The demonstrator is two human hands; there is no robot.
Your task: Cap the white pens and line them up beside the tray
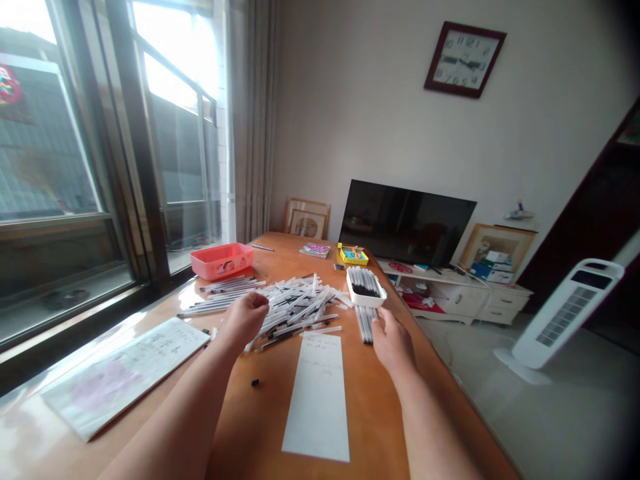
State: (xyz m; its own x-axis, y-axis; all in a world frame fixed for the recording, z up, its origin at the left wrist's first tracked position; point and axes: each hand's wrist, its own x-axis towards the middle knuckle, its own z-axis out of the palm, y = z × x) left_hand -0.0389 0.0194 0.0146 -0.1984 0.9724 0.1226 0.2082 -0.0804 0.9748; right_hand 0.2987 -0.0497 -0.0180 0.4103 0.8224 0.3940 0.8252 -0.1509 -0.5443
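Observation:
My left hand (pixel 249 312) is closed at the near left side of a loose pile of clear and white pen barrels (pixel 295 300); what its fingers hold, if anything, is hidden. My right hand (pixel 393 339) has its fingers curled against the right side of a row of pens (pixel 365 325) with dark tips, lying side by side. Just beyond that row stands a white plastic tray (pixel 367 301) filled with more pens (pixel 363 281). More thin pens or refills (pixel 220 301) lie left of the pile. A small black cap (pixel 255 383) rests nearer to me.
A pink basket (pixel 223 261) stands at the back left. A sheet of paper (pixel 317 400) lies between my forearms, a notebook (pixel 130 373) to the left. Farther back are a yellow box (pixel 353 255) and a colourful booklet (pixel 315 250). The table edge (pixel 450 373) runs along the right.

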